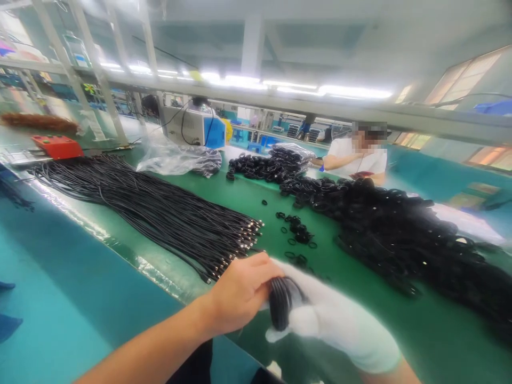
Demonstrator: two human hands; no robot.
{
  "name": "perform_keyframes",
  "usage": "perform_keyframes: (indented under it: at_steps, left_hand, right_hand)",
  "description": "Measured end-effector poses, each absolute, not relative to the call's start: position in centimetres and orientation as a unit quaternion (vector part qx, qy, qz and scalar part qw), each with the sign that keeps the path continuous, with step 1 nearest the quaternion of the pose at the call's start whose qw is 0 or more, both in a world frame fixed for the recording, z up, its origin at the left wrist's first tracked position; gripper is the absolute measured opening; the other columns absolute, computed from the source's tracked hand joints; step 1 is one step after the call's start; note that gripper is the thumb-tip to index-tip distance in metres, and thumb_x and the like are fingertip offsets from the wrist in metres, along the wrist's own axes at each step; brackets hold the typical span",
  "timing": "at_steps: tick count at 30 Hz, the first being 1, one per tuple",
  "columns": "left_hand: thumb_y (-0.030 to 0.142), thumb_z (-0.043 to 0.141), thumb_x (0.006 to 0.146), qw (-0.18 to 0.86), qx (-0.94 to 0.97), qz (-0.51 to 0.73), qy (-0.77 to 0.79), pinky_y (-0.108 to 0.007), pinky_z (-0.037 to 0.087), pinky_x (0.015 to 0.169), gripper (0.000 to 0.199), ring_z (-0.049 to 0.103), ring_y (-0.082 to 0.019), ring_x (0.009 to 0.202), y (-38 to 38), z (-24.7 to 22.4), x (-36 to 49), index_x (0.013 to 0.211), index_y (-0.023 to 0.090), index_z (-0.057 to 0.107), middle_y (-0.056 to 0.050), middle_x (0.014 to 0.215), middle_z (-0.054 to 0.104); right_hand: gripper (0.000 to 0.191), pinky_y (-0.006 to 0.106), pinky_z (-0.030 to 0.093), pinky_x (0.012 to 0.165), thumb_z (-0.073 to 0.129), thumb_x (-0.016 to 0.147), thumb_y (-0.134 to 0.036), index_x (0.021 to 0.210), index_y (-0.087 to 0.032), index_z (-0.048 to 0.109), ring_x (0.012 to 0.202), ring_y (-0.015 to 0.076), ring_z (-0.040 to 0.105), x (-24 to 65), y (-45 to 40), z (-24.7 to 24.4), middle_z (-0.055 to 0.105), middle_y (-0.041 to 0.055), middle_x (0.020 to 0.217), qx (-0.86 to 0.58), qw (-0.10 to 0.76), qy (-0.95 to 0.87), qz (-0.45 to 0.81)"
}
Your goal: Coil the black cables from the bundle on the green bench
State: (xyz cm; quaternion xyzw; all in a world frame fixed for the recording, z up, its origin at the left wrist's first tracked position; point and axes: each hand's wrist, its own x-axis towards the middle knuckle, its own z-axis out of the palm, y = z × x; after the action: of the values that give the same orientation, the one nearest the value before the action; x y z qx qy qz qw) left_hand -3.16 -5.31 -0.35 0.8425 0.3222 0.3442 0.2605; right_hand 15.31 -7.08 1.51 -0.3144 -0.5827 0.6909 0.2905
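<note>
A coiled black cable (281,304) is held between my two hands over the near side of the green table. My bare left hand (244,290) closes around the coil from the left, with the thumb side toward it. My right hand (308,314), in a white glove, grips the same coil from the right; its fingers are partly blurred. Just beyond my left hand lie the metal plug ends of a long bundle of straight black cables (160,208). Small black rings (300,230) are scattered on the table past my hands.
A large heap of coiled black cables (384,224) covers the right side of the green table (240,194). Farther back are a clear plastic bag (168,157), a red box (58,146) and a white-and-blue machine (194,127). Another person (340,154) sits across the table.
</note>
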Motion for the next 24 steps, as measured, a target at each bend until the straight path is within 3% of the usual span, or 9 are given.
perform_keyframes:
  at_steps: [4,6,12,18,24]
  left_hand:
    - [0.003,0.045,0.082,0.269,0.844,0.329,0.327,-0.021,0.044,0.070,0.029,0.055,-0.011,0.075,-5.2,-0.2,-3.2,0.094,0.019,0.065,-0.001,0.085,0.057]
    - [0.004,0.044,0.082,0.272,0.837,0.334,0.339,-0.021,0.044,0.071,0.029,0.055,-0.011,0.076,-5.1,-0.2,-3.1,0.092,0.020,0.066,-0.001,0.085,0.057]
    - [0.012,0.051,0.081,0.341,0.768,0.334,0.428,-0.022,0.045,0.072,0.030,0.058,-0.012,0.078,-4.7,0.0,-2.6,0.107,0.023,0.059,0.001,0.088,0.063]
    - [0.017,0.053,0.076,0.425,0.708,0.311,0.471,-0.020,0.043,0.054,0.015,0.057,-0.011,0.058,-3.9,-0.7,-1.8,0.090,0.020,0.058,0.004,0.067,0.059]
    - [0.020,0.053,0.074,0.402,0.719,0.244,0.511,-0.020,0.038,0.049,0.008,0.056,-0.012,0.058,-3.2,-2.1,-1.3,0.082,0.020,0.056,0.003,0.065,0.061]
  right_hand:
    - [0.050,0.034,0.054,0.063,0.072,0.068,-0.022,0.114,-0.016,0.053,0.070,0.0210,0.066,14.6,-6.3,0.1,0.066,0.0061,0.088,-0.301,0.252,-0.537,0.747]
    - [0.047,0.031,0.054,0.059,0.073,0.067,-0.019,0.110,-0.014,0.055,0.063,0.0192,0.066,14.3,-6.1,-0.4,0.066,0.0051,0.081,-0.316,0.269,-0.541,0.732]
    - [0.039,0.035,0.056,0.063,0.069,0.073,-0.028,0.105,-0.008,0.060,0.069,0.0202,0.066,14.3,-5.6,-1.6,0.067,0.0117,0.082,-0.260,0.324,-0.480,0.773]
    - [0.033,0.038,0.056,0.065,0.068,0.076,-0.026,0.104,-0.010,0.063,0.081,0.0214,0.064,14.9,-5.2,-3.8,0.065,0.0125,0.092,-0.251,0.344,-0.435,0.794]
    - [0.030,0.034,0.056,0.063,0.068,0.076,-0.028,0.097,-0.007,0.065,0.069,0.0185,0.064,13.9,-5.4,-4.5,0.065,0.0103,0.080,-0.273,0.344,-0.450,0.777]
